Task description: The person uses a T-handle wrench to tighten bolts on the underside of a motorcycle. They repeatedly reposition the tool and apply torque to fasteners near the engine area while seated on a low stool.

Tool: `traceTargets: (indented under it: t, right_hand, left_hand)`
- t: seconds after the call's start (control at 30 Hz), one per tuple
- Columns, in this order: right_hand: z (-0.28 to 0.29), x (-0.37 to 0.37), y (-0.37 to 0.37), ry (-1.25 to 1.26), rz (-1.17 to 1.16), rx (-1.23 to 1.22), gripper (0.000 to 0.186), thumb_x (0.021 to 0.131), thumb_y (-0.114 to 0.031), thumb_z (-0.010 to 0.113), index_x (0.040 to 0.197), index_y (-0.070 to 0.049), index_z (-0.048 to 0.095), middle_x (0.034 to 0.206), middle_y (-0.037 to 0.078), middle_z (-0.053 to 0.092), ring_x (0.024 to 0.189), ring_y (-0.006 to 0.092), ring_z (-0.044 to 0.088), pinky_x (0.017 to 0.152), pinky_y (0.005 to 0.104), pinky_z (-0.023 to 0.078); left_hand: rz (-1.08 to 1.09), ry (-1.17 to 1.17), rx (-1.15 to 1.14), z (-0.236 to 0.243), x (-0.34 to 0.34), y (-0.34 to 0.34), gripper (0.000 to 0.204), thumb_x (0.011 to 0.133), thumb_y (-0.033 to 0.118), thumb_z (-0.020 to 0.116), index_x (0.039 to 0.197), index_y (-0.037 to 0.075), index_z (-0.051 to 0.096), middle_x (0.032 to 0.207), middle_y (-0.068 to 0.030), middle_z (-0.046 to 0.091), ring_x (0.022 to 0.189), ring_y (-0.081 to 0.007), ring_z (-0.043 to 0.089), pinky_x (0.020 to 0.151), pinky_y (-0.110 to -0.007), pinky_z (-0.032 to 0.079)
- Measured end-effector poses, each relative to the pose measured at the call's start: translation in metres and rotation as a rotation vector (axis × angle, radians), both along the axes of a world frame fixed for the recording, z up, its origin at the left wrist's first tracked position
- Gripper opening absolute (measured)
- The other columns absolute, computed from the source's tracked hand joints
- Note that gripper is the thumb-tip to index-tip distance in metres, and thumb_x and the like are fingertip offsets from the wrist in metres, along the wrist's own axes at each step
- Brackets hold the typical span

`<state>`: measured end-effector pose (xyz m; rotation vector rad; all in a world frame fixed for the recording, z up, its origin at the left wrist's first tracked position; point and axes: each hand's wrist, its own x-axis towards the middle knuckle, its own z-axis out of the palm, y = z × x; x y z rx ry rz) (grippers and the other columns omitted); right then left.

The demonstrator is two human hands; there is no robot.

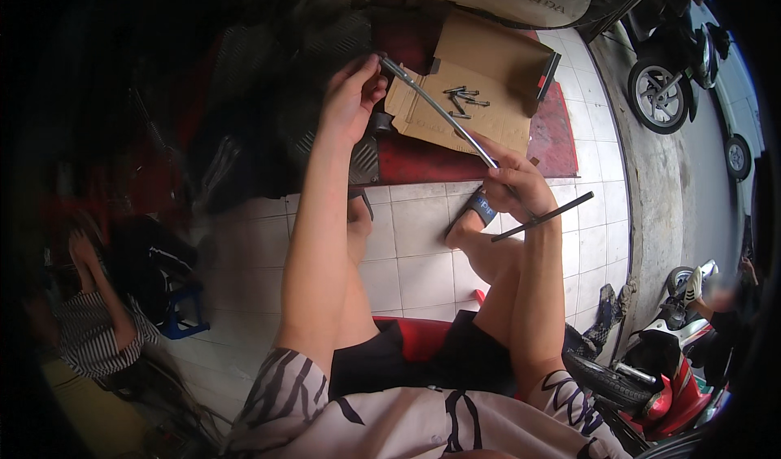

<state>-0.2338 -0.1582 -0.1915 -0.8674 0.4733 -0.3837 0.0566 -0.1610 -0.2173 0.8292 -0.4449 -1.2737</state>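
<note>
While seated, hands (351,93) (514,184) gripping metal rod (439,112) ends, arms outstretched

Both hands (351,93) (512,184) grip a metal rod (439,111) (above cardboard (480,85)).

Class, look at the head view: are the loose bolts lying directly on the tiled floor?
No, the loose bolts lie on a flattened piece of cardboard, beyond the long metal rod held between the left hand and right hand.
</note>
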Motion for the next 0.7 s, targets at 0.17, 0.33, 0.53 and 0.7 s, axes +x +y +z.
traceTargets:
  t: [0.17, 0.33, 0.53, 0.7]
  right_hand:
    - [0.001, 0.000, -0.003, -0.012, -0.020, 0.029, 0.064, 0.088, -0.006, 0.048, 0.147, -0.003, 0.024, 0.049, -0.007, 0.031, 0.037, 0.0038, 0.028, 0.037, 0.0192, 0.022]
    - [0.000, 0.000, -0.004, -0.019, -0.019, 0.038, 0.064, 0.087, -0.005, 0.048, 0.147, 0.000, 0.024, 0.049, -0.007, 0.032, 0.037, 0.0039, 0.028, 0.037, 0.0198, 0.021]
    - [-0.003, -0.001, -0.005, -0.011, -0.003, 0.042, 0.066, 0.086, -0.006, 0.050, 0.146, 0.002, 0.023, 0.049, -0.006, 0.033, 0.036, 0.0041, 0.029, 0.037, 0.0203, 0.020]
    - [-0.002, -0.001, -0.003, -0.038, 0.039, 0.028, 0.068, 0.084, -0.005, 0.053, 0.144, 0.006, 0.023, 0.049, -0.005, 0.035, 0.035, 0.0042, 0.030, 0.036, 0.0202, 0.020]
  left_hand:
    - [-0.062, -0.113, -0.007, 0.000, 0.005, 0.003, 0.018, 0.090, 0.013, 0.063, 0.105, 0.002, 0.064, 0.087, -0.0021, 0.063, 0.076, -0.0093, 0.059, 0.064, -0.020, 0.048]
    - [-0.088, -0.216, -0.025, 0.001, 0.011, 0.004, 0.019, 0.091, 0.013, 0.062, 0.105, 0.001, 0.065, 0.090, -0.0029, 0.066, 0.077, -0.0086, 0.060, 0.069, -0.020, 0.050]
    - [-0.064, -0.349, -0.020, 0.007, 0.017, 0.009, 0.019, 0.091, 0.015, 0.062, 0.104, 0.002, 0.066, 0.086, -0.0011, 0.065, 0.073, -0.0072, 0.059, 0.067, -0.020, 0.049]
    - [-0.189, -0.475, -0.058, 0.009, 0.031, 0.014, 0.019, 0.090, 0.016, 0.064, 0.100, 0.001, 0.066, 0.077, 0.0014, 0.060, 0.065, -0.0047, 0.055, 0.058, -0.019, 0.045]
